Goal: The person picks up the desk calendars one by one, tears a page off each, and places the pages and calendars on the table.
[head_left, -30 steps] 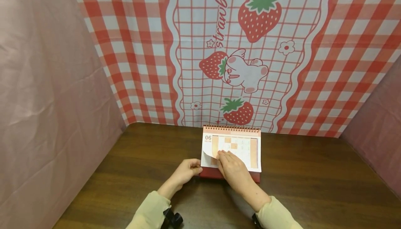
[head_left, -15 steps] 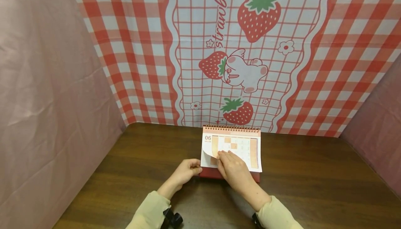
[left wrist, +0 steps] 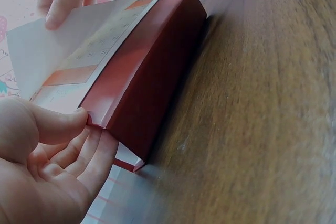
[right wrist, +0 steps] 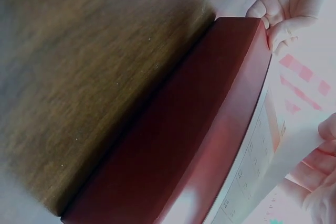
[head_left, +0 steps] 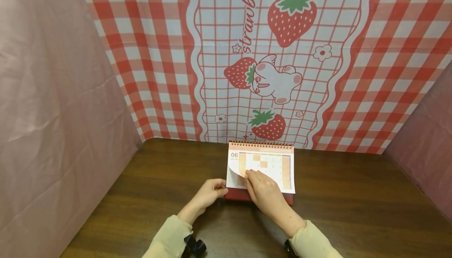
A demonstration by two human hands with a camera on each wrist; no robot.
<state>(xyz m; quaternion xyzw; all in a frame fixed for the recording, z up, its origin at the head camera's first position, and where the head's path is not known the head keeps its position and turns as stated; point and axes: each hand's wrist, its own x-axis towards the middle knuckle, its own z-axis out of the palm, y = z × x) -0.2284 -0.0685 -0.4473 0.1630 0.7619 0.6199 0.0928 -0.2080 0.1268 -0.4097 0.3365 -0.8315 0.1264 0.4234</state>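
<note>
A spiral-bound desk calendar (head_left: 285, 171) with "06" on its top page stands on a dark red base (head_left: 237, 195). My left hand (head_left: 208, 192) pinches the base's left edge, thumb (left wrist: 60, 124) in front and fingers behind. Between thumb and fingers my right hand (head_left: 265, 192) holds the lower left part of the top page (right wrist: 299, 148). That page is bent up and away from the sheet below, which shows a printed grid (left wrist: 97, 45). Part of the calendar's lower middle is hidden behind the right hand in the head view.
The calendar stands near the back of a brown wooden table (head_left: 346, 203). Behind it hangs a red-checked strawberry cloth (head_left: 169, 73). Pinkish cloth walls (head_left: 63, 105) close off both sides. A black wrist device (head_left: 195, 246) sits by the left sleeve.
</note>
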